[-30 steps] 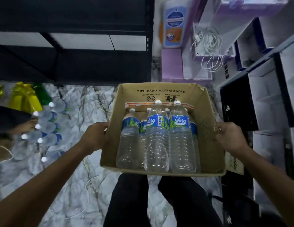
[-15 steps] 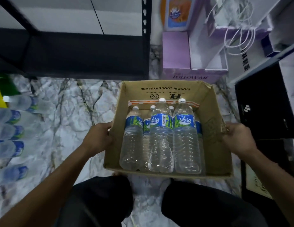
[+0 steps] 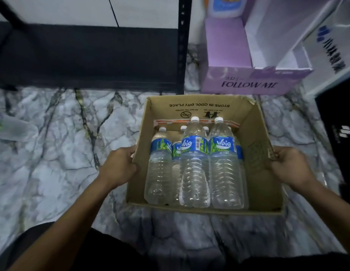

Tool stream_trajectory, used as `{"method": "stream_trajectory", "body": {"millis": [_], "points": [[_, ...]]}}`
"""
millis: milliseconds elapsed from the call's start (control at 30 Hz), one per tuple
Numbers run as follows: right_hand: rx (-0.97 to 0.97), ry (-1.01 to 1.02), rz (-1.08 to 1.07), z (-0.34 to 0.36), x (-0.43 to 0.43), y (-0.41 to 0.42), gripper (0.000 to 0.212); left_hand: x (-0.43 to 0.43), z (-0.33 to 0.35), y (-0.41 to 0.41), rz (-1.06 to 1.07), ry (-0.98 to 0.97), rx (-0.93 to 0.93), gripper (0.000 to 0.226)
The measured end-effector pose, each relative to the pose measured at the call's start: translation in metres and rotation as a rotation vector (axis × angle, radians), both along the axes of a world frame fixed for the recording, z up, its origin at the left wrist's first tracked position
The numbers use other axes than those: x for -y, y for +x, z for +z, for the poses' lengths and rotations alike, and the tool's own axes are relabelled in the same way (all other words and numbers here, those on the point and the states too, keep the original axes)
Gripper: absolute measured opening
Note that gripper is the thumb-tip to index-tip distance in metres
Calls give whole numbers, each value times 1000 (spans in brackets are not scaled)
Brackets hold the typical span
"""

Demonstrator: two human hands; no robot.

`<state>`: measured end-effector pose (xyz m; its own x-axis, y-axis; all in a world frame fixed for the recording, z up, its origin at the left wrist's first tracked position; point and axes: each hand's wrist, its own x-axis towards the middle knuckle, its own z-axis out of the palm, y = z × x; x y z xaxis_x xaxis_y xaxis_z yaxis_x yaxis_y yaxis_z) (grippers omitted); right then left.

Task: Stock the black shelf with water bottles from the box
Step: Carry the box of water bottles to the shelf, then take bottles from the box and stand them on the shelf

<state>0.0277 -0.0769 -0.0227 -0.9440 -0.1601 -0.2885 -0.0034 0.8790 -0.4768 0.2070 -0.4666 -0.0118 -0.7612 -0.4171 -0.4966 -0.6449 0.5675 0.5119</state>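
An open cardboard box (image 3: 256, 133) sits low over the marble floor, right of centre. Several clear water bottles (image 3: 194, 169) with blue labels and white caps lie stacked inside it, caps pointing away from me. My left hand (image 3: 119, 167) grips the box's left wall. My right hand (image 3: 289, 165) grips its right wall. The black shelf (image 3: 88, 55) stands at the upper left, its lowest board dark and bare where visible, with a black upright post (image 3: 183, 45) at its right corner.
A purple carton (image 3: 248, 79) marked FOLLOW ME stands beyond the box. White and dark boxes (image 3: 334, 118) line the right side. One bottle (image 3: 12, 130) lies on the marble floor (image 3: 53, 153) at the far left. My dark-clad knees fill the bottom edge.
The view has dropped closer to the floor and shifted right. The row of bottles at the left has slid almost out of sight. Both hands keep their hold on the box.
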Motion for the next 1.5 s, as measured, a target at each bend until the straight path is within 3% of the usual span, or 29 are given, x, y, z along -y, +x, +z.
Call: {"method": "stream_trajectory", "body": {"millis": [233,400,567,633,700,767,867,933,1033,1100,1167,1267,1500], "points": [[-10,78,-30,-49,10,17,3,-32,-44,-2,51,-132,-10,39],[-35,-56,-40,-29,20,31,23,-37,-48,2,144,-139,-17,35],[-51,-15,-87,-36,24,26,51,-42,-49,-3,140,-176,-21,35],[-41,14,-108,-38,25,27,43,-44,-47,-5,145,-204,-2,36],[-20,54,-105,-35,26,27,20,-46,-45,-7,116,-237,47,30],[84,113,-65,-32,24,20,8,-49,-46,-8,77,-272,76,28],[261,281,90,-14,23,12,27,-58,-46,-14,107,-318,108,55],[224,356,116,5,28,14,46,-69,-37,-20,74,-403,26,85],[75,382,116,30,39,23,58,-94,-30,-33,-53,-505,-264,79],[38,368,156,36,44,25,54,-112,-39,-42,-85,-361,-277,62],[97,371,215,35,47,24,49,-127,-58,-49,-52,-204,-177,57],[190,368,299,29,46,23,49,-146,-89,-49,38,-58,-99,74],[-10,330,380,8,35,18,50,-172,-122,-55,138,31,-90,115]]}}
